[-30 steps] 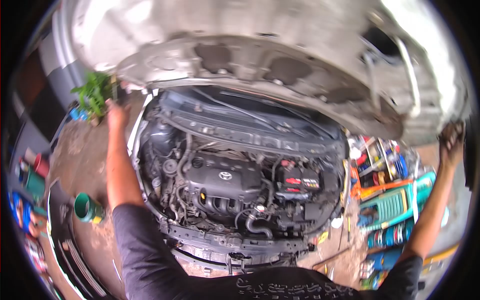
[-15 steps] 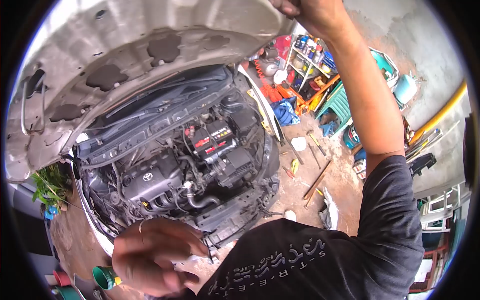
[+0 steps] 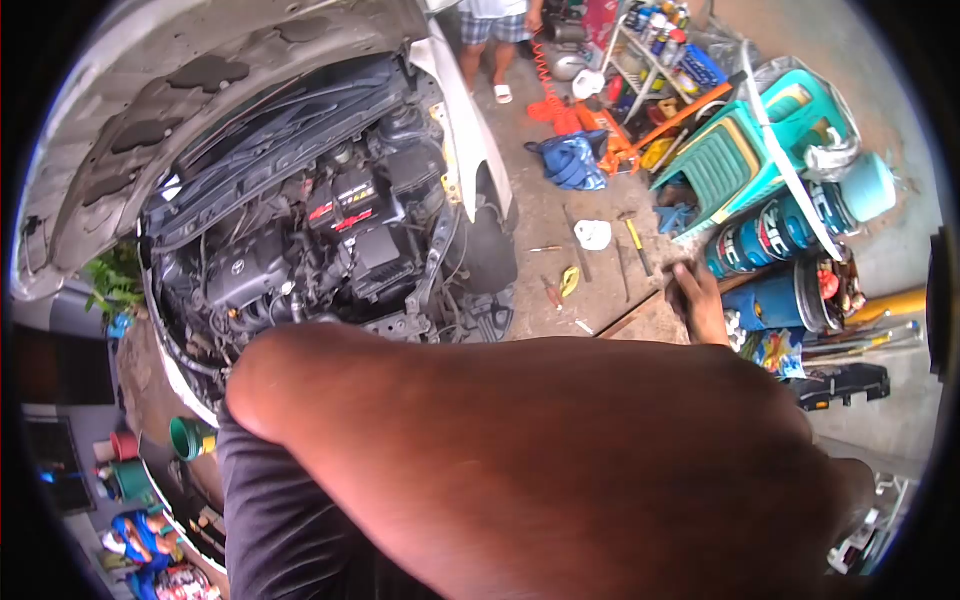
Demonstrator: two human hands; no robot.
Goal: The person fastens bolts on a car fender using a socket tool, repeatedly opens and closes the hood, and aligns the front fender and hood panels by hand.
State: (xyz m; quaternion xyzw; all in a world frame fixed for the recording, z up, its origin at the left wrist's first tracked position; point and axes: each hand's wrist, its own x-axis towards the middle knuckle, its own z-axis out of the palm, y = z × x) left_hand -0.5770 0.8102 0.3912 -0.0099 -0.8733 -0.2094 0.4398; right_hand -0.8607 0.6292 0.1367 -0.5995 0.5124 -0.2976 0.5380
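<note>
My left forearm [image 3: 520,430] stretches across the foreground from the elbow at left. My left hand [image 3: 840,490] lies at its far right end, dark and blurred, with its fingers not readable. Beyond the forearm shows my right hand [image 3: 700,300], low over the floor, its fingers loosely apart and nothing visible in them. Nearest to it are a long wooden stick [image 3: 632,315] and a hammer [image 3: 636,243] on the floor. To the left stands a car with its hood [image 3: 240,40] raised, showing the engine cover [image 3: 247,268] and battery [image 3: 350,197].
A person in plaid shorts [image 3: 492,28] stands beside the car. Stacked green plastic chairs [image 3: 705,170], blue containers [image 3: 765,240] and a shelf of bottles [image 3: 650,55] line the right wall. A blue cloth [image 3: 570,162] lies on the floor. A green bucket [image 3: 185,438] stands at lower left.
My right hand has left the raised hood and come down to the right. My left arm has swung across the view. The view has shifted right, bringing a person into sight.
</note>
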